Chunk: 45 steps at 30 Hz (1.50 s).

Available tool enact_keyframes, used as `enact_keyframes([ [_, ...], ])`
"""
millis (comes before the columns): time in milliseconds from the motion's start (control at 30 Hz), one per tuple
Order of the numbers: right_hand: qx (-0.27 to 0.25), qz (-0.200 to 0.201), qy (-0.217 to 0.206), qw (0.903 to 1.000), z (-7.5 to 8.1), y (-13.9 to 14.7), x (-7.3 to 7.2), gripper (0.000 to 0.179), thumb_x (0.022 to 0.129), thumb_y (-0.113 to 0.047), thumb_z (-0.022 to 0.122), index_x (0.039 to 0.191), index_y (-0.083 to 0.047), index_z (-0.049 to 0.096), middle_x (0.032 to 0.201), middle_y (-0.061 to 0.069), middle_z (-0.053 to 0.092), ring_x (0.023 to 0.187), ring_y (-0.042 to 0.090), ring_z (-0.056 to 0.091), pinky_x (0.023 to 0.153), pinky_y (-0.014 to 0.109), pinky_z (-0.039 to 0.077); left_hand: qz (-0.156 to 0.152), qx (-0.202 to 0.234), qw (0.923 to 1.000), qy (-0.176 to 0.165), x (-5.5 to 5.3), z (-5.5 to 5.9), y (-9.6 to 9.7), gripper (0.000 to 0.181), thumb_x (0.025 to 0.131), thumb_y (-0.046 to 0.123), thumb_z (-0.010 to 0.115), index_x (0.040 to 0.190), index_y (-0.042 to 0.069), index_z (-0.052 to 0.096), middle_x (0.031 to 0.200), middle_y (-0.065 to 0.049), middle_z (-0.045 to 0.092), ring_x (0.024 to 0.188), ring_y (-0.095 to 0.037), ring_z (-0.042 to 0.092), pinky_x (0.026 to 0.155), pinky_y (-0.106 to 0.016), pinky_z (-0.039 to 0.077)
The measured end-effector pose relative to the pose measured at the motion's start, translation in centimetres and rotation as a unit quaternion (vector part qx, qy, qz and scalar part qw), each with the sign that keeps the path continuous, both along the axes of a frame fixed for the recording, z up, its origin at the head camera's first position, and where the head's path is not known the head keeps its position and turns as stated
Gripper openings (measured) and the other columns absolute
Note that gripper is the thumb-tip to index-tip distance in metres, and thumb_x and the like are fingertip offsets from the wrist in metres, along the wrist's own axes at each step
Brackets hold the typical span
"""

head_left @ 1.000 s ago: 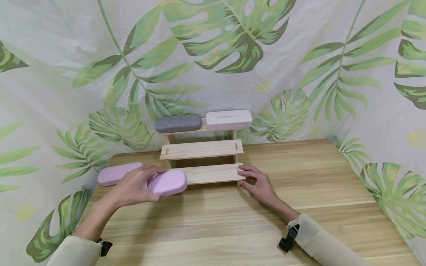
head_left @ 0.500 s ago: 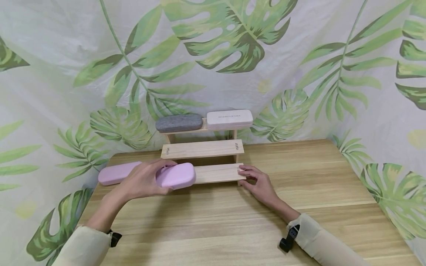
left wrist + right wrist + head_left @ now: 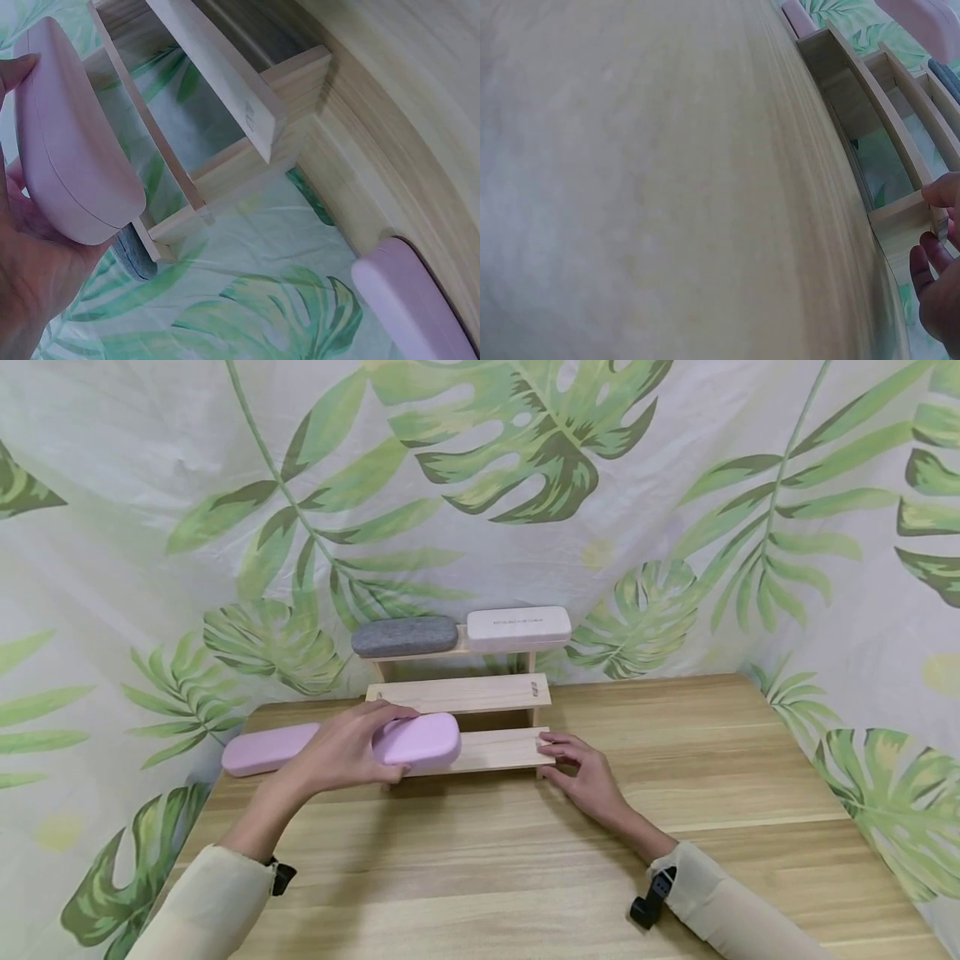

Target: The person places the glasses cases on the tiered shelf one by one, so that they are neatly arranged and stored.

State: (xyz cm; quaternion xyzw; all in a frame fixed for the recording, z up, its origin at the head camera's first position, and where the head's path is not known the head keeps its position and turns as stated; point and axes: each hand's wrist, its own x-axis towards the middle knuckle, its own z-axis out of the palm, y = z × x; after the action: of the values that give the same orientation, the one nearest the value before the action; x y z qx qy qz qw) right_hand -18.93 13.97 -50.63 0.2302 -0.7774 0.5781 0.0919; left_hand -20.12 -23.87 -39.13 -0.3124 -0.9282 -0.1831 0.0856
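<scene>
My left hand (image 3: 341, 750) holds a pink glasses case (image 3: 422, 741) by its left end, thumb at the front and fingers behind. The case overlaps the lowest shelf of a three-step wooden rack (image 3: 502, 750) in the head view. In the left wrist view, the held glasses case (image 3: 75, 150) is tilted in the hand, with space between it and the shelves. My right hand (image 3: 591, 778) pinches the right end of that lowest shelf. Its thumb (image 3: 941, 191) lies along the shelf edge in the right wrist view.
On the top shelf sit a grey fabric glasses case (image 3: 405, 637) and a white one (image 3: 517, 627) with lettering. A second pink glasses case (image 3: 264, 750) lies left of the rack on the wooden table (image 3: 480, 877). Leaf-print cloth (image 3: 637, 485) hangs close behind.
My left hand has carried the pink glasses case right and slightly toward the back, over the lowest shelf. My right hand has stayed at the shelf end.
</scene>
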Motion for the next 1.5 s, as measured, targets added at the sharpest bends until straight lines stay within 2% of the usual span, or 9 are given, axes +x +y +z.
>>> enact_keyframes([
  [433,0.001,0.003,0.008,1.0,-0.1,0.0,-0.1,0.031,0.085,0.018,0.077,0.116,0.016,0.073,0.134,0.034,0.064,0.128,0.052,0.06,0.092,0.054,0.058,-0.004,-0.011,0.9999,0.003,-1.1,0.2,1.7,0.073,0.07,0.045,0.087,0.136,0.02,0.069,0.121,-0.007,0.072,0.094,-0.023,0.066,0.069,-0.036,0.051],
  [633,-0.004,0.006,0.005,1.0,0.1,0.0,-0.1,0.03,0.086,0.018,0.076,0.116,0.015,0.073,0.135,0.034,0.064,0.128,0.052,0.06,0.092,0.058,0.056,-0.009,-0.003,1.0,0.002,-1.6,0.2,2.3,0.072,0.072,0.045,0.087,0.137,0.02,0.069,0.123,-0.007,0.073,0.099,-0.024,0.067,0.073,-0.04,0.053],
  [833,-0.003,0.004,0.003,1.0,0.0,0.1,-0.1,0.03,0.085,0.018,0.077,0.116,0.015,0.073,0.135,0.034,0.065,0.129,0.05,0.06,0.092,0.057,0.056,-0.016,0.007,0.9998,0.001,-2.2,0.2,3.0,0.072,0.072,0.044,0.087,0.137,0.018,0.069,0.127,-0.01,0.072,0.104,-0.026,0.067,0.078,-0.042,0.054],
  [1233,0.003,-0.001,0.008,1.0,-0.4,0.2,-0.2,0.031,0.085,0.017,0.077,0.115,0.015,0.073,0.134,0.033,0.065,0.129,0.05,0.06,0.092,0.058,0.056,-0.008,0.012,0.9999,-0.001,-2.8,0.4,4.2,0.074,0.072,0.046,0.085,0.139,0.02,0.069,0.127,-0.01,0.072,0.104,-0.026,0.068,0.077,-0.044,0.055],
  [1500,-0.002,0.0,0.001,1.0,-0.1,0.1,-0.1,0.03,0.086,0.017,0.077,0.115,0.014,0.074,0.135,0.033,0.065,0.131,0.05,0.059,0.093,0.06,0.055,-0.004,0.013,0.9999,-0.008,-3.5,0.1,5.1,0.075,0.071,0.049,0.085,0.139,0.021,0.069,0.126,-0.009,0.071,0.106,-0.027,0.068,0.078,-0.046,0.055],
])
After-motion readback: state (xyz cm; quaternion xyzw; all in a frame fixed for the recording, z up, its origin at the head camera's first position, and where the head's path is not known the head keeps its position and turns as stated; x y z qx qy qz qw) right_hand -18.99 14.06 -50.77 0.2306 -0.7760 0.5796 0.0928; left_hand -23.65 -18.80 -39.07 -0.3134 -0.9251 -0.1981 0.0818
